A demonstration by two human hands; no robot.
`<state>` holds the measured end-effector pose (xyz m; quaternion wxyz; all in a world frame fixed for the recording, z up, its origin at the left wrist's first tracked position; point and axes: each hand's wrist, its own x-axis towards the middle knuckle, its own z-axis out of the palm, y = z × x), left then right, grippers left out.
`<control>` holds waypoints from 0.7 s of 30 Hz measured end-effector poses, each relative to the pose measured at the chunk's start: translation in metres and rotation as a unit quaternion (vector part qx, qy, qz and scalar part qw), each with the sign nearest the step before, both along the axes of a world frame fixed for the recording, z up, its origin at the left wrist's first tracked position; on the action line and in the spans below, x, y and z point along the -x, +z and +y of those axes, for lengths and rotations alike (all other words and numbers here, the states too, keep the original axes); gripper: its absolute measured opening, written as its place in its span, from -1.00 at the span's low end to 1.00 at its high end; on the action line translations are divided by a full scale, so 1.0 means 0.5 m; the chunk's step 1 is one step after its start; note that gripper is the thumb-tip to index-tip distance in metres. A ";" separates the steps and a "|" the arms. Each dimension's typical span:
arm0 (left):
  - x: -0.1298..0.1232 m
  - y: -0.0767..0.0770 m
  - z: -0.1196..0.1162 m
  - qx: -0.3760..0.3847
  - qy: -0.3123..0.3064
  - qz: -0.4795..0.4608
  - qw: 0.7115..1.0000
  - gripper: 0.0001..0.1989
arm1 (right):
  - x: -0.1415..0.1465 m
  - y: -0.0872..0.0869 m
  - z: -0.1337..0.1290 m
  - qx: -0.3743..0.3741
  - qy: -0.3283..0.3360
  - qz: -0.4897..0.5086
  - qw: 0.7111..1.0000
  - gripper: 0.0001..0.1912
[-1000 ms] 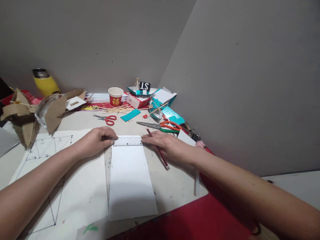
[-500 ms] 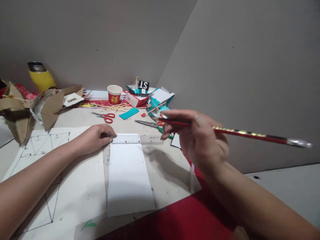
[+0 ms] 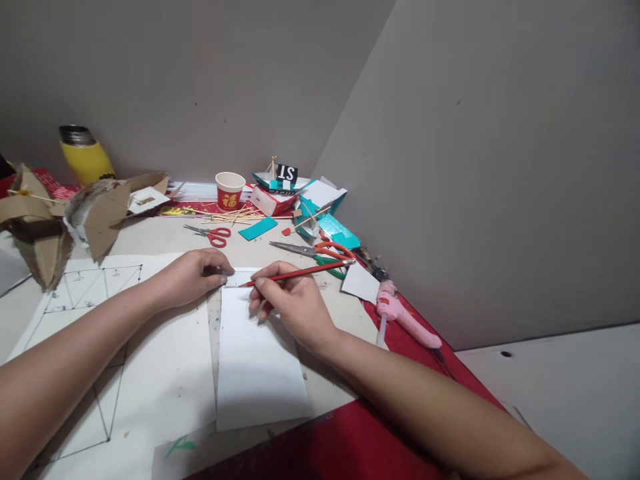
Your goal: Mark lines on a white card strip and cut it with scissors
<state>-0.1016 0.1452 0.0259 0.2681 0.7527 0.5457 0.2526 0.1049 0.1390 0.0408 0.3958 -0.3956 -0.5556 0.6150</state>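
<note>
My left hand (image 3: 193,280) pinches the left end of a clear ruler (image 3: 235,279), which lies across the upper part of a white card strip (image 3: 260,387). In my right hand (image 3: 295,300) is a red pencil (image 3: 310,269), its point down at the ruler's lower edge, close to my left fingertips. The ruler's right part is hidden behind my right hand. Under my left forearm lies a large paper sheet (image 3: 170,347) with a ruled, lettered drawing.
Red-handled scissors (image 3: 216,236) and orange-green scissors (image 3: 300,249) lie behind the card, with a teal piece (image 3: 259,229) between. A paper cup (image 3: 231,191), thin sticks (image 3: 235,216) and a yellow bottle (image 3: 87,157) stand farther back. A pink glue gun (image 3: 405,317) lies right; cardboard shapes (image 3: 103,220) left.
My right hand has come down and left, from above the table's right side to the ruler, bringing the pencil point onto the card. My left hand stays on the ruler.
</note>
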 end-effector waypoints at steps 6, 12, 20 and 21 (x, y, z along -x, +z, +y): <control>-0.003 0.006 -0.001 0.001 -0.007 0.000 1.000 -0.75 | 0.015 -0.041 0.004 -0.018 0.006 -0.022 1.000 -0.92; -0.005 0.009 0.000 -0.002 -0.010 0.002 1.000 -0.75 | 0.022 -0.049 0.005 -0.038 0.035 -0.063 0.997 -0.94; -0.007 0.006 -0.003 0.004 -0.009 0.002 1.000 -0.77 | 0.025 -0.053 0.017 -0.160 0.068 -0.156 0.972 -0.87; -0.007 0.006 -0.002 0.005 -0.008 0.001 1.000 -0.77 | 0.026 -0.054 0.017 -0.158 0.067 -0.154 0.973 -0.87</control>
